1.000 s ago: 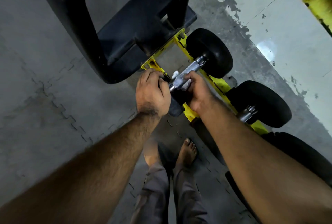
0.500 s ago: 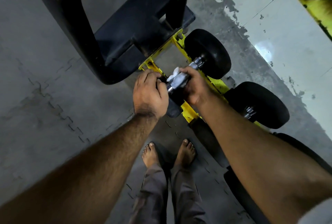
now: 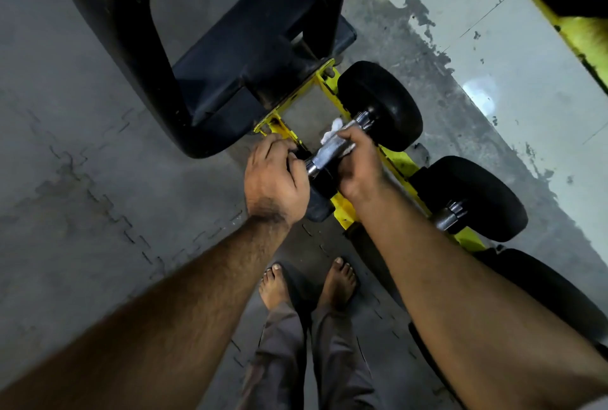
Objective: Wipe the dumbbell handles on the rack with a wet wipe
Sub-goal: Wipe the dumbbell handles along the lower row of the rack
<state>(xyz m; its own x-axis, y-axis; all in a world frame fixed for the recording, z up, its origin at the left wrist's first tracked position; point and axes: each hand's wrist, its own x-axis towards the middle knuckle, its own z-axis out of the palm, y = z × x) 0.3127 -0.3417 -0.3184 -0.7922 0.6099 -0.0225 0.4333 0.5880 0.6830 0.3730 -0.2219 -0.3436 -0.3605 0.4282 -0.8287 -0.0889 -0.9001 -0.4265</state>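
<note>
Right hand: fingers curled over the knurled silver steel handle of the nearest dumbbell, clamped on it with a crumpled white wet wipe pressed against the metal; a tuft of the wipe poking out above the fingers toward the far end of the handle.

Left hand: fingers bent down over the near black rubber dumbbell head, gripping its top edge, thumb side just beside the bare near end of the handle.

Handle lying slantwise, running up and right from the near head to the far black rounded dumbbell head, a chromed collar showing where the two meet.

Dumbbell resting across the yellow painted metal rack, low over the floor. Farther along the rack, to the right, a second black dumbbell head with its own steel handle stub, partly hidden behind the right forearm.

Above and left of the rack, a large black metal machine frame with a curved tube.

Below, two bare feet and grey trouser legs on dark grey interlocking rubber floor mats. To the right, a pale painted floor with worn, chipped patches.
</note>
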